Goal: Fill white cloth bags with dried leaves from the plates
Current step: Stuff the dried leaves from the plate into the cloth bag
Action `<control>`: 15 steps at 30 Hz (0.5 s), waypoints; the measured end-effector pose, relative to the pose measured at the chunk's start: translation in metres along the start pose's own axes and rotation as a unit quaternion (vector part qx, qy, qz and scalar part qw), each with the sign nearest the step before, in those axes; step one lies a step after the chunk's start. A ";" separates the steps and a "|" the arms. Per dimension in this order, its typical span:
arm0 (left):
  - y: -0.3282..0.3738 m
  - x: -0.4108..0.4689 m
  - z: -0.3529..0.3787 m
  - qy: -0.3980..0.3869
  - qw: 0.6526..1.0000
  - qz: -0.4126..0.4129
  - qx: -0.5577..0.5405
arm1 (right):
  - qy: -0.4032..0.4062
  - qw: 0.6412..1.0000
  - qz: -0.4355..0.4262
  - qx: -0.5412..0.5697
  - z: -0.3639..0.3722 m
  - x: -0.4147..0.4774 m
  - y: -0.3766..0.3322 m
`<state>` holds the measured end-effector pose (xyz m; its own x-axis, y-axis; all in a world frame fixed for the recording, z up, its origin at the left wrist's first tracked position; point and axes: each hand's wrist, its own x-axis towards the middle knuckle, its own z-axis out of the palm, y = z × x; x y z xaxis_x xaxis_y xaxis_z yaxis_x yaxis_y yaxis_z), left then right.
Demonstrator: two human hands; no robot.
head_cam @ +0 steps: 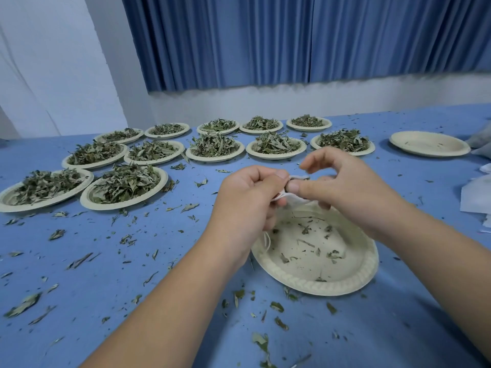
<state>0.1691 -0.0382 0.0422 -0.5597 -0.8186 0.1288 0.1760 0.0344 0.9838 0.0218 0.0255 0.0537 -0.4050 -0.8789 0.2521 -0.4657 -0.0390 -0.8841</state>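
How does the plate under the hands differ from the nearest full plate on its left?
The plate under the hands holds scattered leaf scraps; the full plate is heaped with dried leaves. The first sits beneath the left hand, right hand and white cloth bag; the full plate lies untouched. Both are pale, round plates on the blue cloth.

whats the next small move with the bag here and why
Probably pull the white drawstring tight to close the small white cloth bag. The left hand and right hand pinch its mouth, where dark leaves show, and the round beige paper plate below holds only scraps.
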 end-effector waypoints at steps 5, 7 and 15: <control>0.001 0.001 -0.006 -0.009 1.000 0.001 -0.010 | -0.199 0.960 0.123 0.154 0.002 0.012 -0.005; 0.002 0.002 -0.009 -0.003 1.000 0.004 0.002 | -0.190 0.966 0.114 0.131 0.010 0.016 -0.008; 0.003 0.002 -0.010 0.020 0.999 0.025 0.009 | -0.081 0.991 0.034 -0.104 0.040 0.027 -0.019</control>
<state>0.1767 -0.0457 0.0443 -0.5175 -0.8379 0.1735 0.1882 0.0863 0.9783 0.0514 -0.0169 0.0614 -0.3175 -0.9415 0.1131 -0.6010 0.1075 -0.7920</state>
